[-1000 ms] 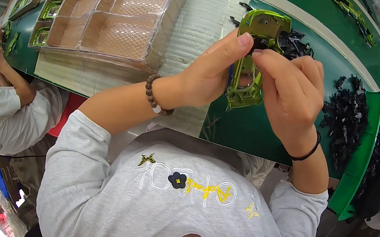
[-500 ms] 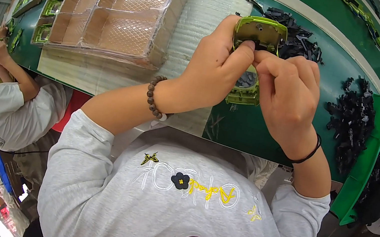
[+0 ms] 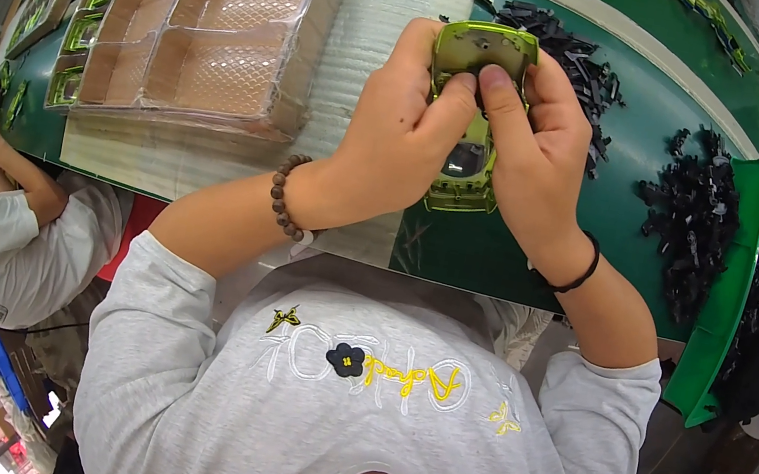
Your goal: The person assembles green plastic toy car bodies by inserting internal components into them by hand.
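Between my two hands is a shiny yellow-green plastic housing [image 3: 480, 44], raised over the table with its hollow inner side up. My left hand [image 3: 393, 133] grips its left edge, thumb pressed inside. My right hand [image 3: 545, 150] wraps the right edge, and its thumb tip pushes on the inner lower part beside the left thumb. Whether a small part lies under the thumbs is hidden. Just below, partly covered by my hands, a second green housing [image 3: 463, 196] with a dark oval opening shows over the green tabletop [image 3: 507, 260].
Behind my hands lies a heap of small black plastic parts [image 3: 588, 61]. Another black heap [image 3: 691, 226] sits at right, beside a green bin [image 3: 701, 344] holding more. A clear divided tray [image 3: 296, 50] stands left on white foam sheeting [image 3: 390, 5]. A co-worker [image 3: 36, 227] sits far left.
My right hand has gone from pinching at the housing's lower edge to wrapping its right side, thumb pressed inside. The whole view has shifted slightly, so things appear further left.
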`<state>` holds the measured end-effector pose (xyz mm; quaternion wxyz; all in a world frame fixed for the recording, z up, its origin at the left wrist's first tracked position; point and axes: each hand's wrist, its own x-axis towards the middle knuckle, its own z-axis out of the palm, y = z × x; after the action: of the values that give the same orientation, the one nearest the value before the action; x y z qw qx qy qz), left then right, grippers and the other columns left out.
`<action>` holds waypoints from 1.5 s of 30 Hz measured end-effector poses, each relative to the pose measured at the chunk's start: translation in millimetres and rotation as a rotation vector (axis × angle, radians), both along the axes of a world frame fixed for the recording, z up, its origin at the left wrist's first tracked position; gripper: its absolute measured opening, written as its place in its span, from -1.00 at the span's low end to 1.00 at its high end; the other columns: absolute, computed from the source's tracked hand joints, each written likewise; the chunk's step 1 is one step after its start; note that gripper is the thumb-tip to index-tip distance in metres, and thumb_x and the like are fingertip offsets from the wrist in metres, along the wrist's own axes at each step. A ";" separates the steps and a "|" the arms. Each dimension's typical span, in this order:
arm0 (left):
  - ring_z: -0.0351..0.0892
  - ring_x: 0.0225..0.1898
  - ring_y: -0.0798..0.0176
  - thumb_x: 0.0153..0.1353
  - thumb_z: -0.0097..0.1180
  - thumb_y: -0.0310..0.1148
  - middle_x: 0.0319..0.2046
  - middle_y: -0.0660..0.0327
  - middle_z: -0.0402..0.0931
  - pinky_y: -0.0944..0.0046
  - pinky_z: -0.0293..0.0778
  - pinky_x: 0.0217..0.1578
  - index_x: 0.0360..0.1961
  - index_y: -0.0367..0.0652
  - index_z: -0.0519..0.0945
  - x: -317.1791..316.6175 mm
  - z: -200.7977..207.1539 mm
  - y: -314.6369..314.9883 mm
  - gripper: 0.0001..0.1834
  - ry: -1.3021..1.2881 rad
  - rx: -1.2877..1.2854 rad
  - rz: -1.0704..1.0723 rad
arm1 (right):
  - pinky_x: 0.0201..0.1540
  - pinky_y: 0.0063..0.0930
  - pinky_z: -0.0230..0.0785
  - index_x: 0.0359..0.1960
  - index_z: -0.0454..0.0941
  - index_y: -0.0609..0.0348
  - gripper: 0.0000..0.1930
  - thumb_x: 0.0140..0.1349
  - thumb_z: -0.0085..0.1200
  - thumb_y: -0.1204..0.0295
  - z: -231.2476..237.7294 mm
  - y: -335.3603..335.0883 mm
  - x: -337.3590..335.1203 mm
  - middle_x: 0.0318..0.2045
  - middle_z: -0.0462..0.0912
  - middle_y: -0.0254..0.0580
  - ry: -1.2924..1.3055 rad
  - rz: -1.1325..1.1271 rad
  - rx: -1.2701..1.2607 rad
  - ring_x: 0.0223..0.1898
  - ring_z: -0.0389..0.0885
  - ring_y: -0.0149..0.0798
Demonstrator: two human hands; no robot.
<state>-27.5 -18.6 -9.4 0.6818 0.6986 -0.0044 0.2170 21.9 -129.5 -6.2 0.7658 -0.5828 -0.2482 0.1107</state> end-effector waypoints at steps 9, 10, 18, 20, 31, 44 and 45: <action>0.32 -0.48 0.50 0.20 -0.13 -0.49 -0.50 0.26 0.41 0.42 0.30 -0.50 -0.22 -0.31 0.33 0.2 -0.1 -6.6 -0.86 0.055 -0.048 -0.013 | -0.24 -0.69 0.35 -0.11 0.44 0.32 -0.80 0.25 -0.04 0.52 -3.8 -1.2 -5.2 -0.28 0.57 -0.29 0.036 -0.087 0.009 -0.29 0.49 -0.57; 0.32 -0.48 0.50 0.20 -0.13 -0.49 -0.50 0.26 0.41 0.42 0.30 -0.50 -0.22 -0.31 0.33 0.4 -0.1 -7.1 -0.86 0.052 -0.046 -0.019 | -0.24 -0.69 0.36 -0.12 0.45 0.31 -0.80 0.25 -0.04 0.52 -4.0 -2.6 -4.9 -0.29 0.58 -0.29 0.014 -0.092 -0.008 -0.30 0.49 -0.57; 0.49 -0.41 0.42 0.16 -0.16 -0.55 -0.34 0.17 0.49 0.44 0.47 -0.40 -0.15 -0.28 0.37 5.0 4.0 3.1 -0.78 0.127 -0.413 -0.075 | -0.30 -0.62 0.38 -0.20 0.57 0.30 -0.76 0.15 0.11 0.40 48.7 -70.7 64.9 -0.39 0.65 -0.27 -0.237 0.294 -0.650 -0.34 0.55 -0.51; 0.52 -0.39 0.36 0.15 -0.17 -0.54 -0.33 0.13 0.50 0.37 0.51 -0.39 -0.14 -0.28 0.37 7.9 12.0 3.6 -0.77 0.176 -0.492 -0.131 | -0.36 -0.53 0.40 -0.28 0.57 0.30 -0.75 0.09 0.15 0.36 35.2 -92.6 99.3 -0.46 0.66 -0.17 -0.410 -0.312 -0.740 -0.43 0.61 -0.34; 0.59 -0.34 0.15 0.19 -0.20 -0.47 -0.30 -0.06 0.52 0.21 0.58 -0.38 -0.08 -0.26 0.33 7.1 1.0 9.0 -0.74 0.228 -0.481 -0.247 | -0.24 -0.19 0.42 -0.36 0.53 0.29 -0.77 -0.08 0.18 0.47 -0.3 -90.9 108.3 -0.42 0.58 0.05 -0.968 -0.320 -1.264 -0.30 0.55 0.08; 0.55 -0.38 0.23 0.21 -0.32 0.11 -0.28 -0.01 0.55 0.21 0.51 -0.34 -0.06 -0.17 0.43 8.6 9.2 13.0 -0.41 0.452 -0.581 -0.310 | -0.37 -0.69 0.37 -0.24 0.51 0.28 -0.85 0.13 0.04 0.65 42.5 -59.7 63.1 -0.39 0.60 -0.20 -0.237 0.202 -0.214 -0.42 0.54 -0.49; 0.55 -0.38 0.23 0.21 -0.32 0.11 -0.28 -0.01 0.55 0.21 0.51 -0.34 -0.06 -0.17 0.43 7.7 13.8 14.2 -0.41 0.443 -0.581 -0.307 | -0.41 -0.70 0.35 -0.21 0.49 0.27 -0.83 0.14 0.02 0.67 45.6 -59.6 61.1 -0.39 0.59 -0.18 -0.194 0.275 -0.167 -0.43 0.53 -0.50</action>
<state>-19.8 -4.3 4.5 0.8600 0.4978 0.0999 -0.0515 83.0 -189.1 39.5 0.6648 -0.6130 -0.3882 0.1777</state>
